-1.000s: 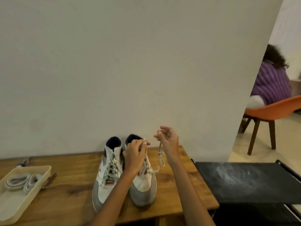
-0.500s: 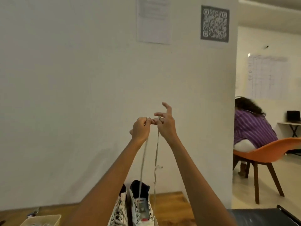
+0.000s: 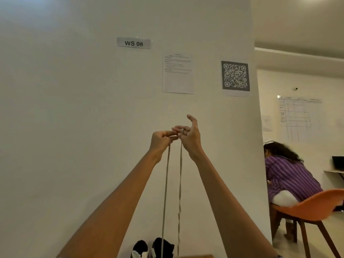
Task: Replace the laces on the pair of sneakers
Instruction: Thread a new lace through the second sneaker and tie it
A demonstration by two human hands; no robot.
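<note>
Both arms stretched up over 2 sneakers (image 3: 153, 248) at frame bottom. L hand (image 3: 161, 142) fingers pinching lace (image 3: 165, 190); R hand (image 3: 189, 136) w/ lace looped round one finger, rest splayed. 2 strands hanging taut to sneakers.

An office workroom; a "WS 08" sign (image 3: 133, 43), QR code (image 3: 235, 76) and wall chart (image 3: 297, 116) mark it.

1. Pale grey flat shoelace (image 3: 165, 183), two strands.
2. Pair of sneakers (image 3: 152, 248): black collars, white tongues.
3. Brown wooden bench (image 3: 197, 256) edge.
4. Right: orange moulded chair (image 3: 316, 207); purple shirt with white stripes (image 3: 290, 175).
5. Black-and-white QR code sheet (image 3: 235, 76) on cream wall (image 3: 74, 108).
</note>
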